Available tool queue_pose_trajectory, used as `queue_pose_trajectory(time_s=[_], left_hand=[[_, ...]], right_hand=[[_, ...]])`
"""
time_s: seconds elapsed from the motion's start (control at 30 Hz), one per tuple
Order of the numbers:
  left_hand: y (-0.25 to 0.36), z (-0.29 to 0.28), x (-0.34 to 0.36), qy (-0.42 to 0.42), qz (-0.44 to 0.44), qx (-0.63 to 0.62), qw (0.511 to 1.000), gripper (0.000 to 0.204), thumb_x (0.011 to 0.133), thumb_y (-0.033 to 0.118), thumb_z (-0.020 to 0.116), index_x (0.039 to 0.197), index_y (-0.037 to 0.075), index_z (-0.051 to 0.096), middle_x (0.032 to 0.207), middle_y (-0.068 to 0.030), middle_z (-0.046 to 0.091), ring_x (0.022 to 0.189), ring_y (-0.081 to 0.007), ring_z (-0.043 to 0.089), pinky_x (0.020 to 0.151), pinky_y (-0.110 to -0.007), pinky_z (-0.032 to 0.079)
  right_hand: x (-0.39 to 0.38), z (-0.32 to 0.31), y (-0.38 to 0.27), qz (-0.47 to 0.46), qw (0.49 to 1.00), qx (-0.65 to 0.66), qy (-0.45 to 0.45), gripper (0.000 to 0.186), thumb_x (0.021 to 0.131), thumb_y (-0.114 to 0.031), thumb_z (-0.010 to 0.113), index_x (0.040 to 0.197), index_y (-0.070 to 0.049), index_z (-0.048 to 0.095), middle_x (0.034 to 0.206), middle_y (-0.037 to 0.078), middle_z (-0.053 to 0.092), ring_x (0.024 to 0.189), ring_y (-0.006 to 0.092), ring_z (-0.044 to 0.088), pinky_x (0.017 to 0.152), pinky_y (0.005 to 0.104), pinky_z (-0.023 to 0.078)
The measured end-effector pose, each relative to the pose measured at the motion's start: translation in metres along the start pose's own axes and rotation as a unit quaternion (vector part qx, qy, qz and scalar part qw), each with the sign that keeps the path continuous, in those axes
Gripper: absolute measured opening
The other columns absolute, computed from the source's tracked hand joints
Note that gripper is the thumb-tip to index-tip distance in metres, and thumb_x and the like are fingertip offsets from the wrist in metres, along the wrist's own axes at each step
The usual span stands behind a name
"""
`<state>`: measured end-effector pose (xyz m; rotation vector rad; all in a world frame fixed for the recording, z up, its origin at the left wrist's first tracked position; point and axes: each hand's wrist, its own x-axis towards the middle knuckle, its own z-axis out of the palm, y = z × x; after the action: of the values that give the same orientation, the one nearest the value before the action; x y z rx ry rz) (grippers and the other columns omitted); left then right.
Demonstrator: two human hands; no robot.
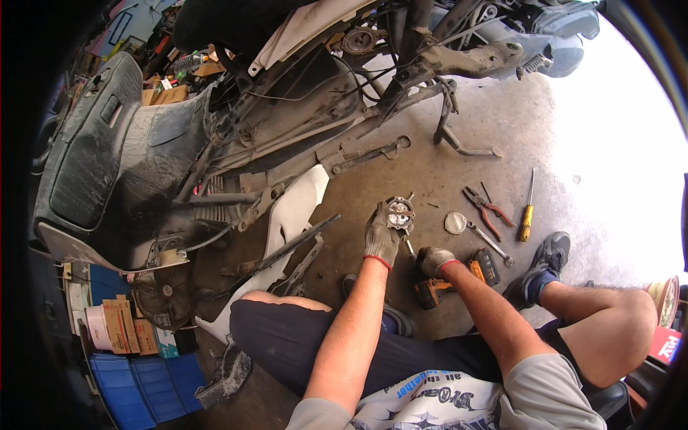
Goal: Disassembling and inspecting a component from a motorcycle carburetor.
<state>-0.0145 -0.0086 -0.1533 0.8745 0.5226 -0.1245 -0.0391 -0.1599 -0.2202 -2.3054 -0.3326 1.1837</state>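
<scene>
The round metal part sits beyond and slightly left of the cordless drill, raised in the left hand. Its cast rim is lobed, with a bright, recessed face and short stubs. The left fingers, in a grey knit glove with a red cuff, are closed around its edge. The right hand, gloved alike, is just beyond the drill, fingers curled; whether they grip the slim metal rod beside them, I cannot tell.

Beyond the drill to the right, on stained concrete floor, lie a flat whitish disc, a polished wrench, red-handled pliers and a yellow-handled screwdriver. Left of the drill stands a smooth, curved white panel, near dusty grey scooter bodywork.

Far left of the drill, cardboard boxes rest above ribbed blue bins; their contents are hidden.
</scene>
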Motion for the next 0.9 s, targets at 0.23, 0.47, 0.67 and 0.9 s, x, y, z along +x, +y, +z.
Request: queue_pose_trajectory(time_s=[0.23, 0.47, 0.67, 0.9], left_hand=[[0.000, 0.003, 0.000, 0.006, -0.003, -0.001, 1.000, 0.036, 0.104, 0.037, 0.040, 0.119, 0.007, 0.055, 0.105, -0.0091, 0.065, 0.089, -0.0233, 0.066, 0.071, -0.042, 0.057], [-0.001, 0.003, 0.000, -0.003, 0.001, 0.004, 1.000, 0.036, 0.104, 0.036, 0.040, 0.118, 0.007, 0.055, 0.105, -0.0096, 0.065, 0.088, -0.0236, 0.066, 0.071, -0.042, 0.057], [-0.001, 0.001, 0.002, -0.005, -0.003, 0.003, 1.000, 0.037, 0.104, 0.038, 0.040, 0.119, 0.007, 0.055, 0.105, -0.0102, 0.065, 0.088, -0.0240, 0.066, 0.071, -0.042, 0.057], [-0.001, 0.003, 0.001, 0.003, -0.005, 0.001, 1.000, 0.038, 0.104, 0.038, 0.039, 0.119, 0.006, 0.054, 0.107, -0.0104, 0.065, 0.090, -0.0241, 0.066, 0.072, -0.041, 0.057]], right_hand=[[0.005, 0.005, 0.007, -0.014, 1.000, 0.004, 0.012, 0.036, 0.088, -0.026, 0.051, 0.116, -0.009, 0.067, 0.117, 0.020, 0.066, 0.112, 0.0360, 0.062, 0.093, 0.0425, 0.049], [0.010, 0.008, 0.009, -0.019, 1.000, -0.009, 0.011, 0.036, 0.086, -0.021, 0.051, 0.116, -0.008, 0.067, 0.115, 0.021, 0.066, 0.110, 0.0365, 0.063, 0.092, 0.0435, 0.050], [0.011, 0.009, 0.008, -0.020, 1.000, -0.002, 0.011, 0.036, 0.086, -0.020, 0.051, 0.116, -0.009, 0.067, 0.115, 0.021, 0.066, 0.110, 0.0361, 0.063, 0.092, 0.0430, 0.050], [0.008, 0.006, 0.007, -0.013, 1.000, 0.006, 0.012, 0.035, 0.086, -0.020, 0.050, 0.115, -0.010, 0.068, 0.115, 0.020, 0.066, 0.111, 0.0356, 0.063, 0.093, 0.0428, 0.049]])
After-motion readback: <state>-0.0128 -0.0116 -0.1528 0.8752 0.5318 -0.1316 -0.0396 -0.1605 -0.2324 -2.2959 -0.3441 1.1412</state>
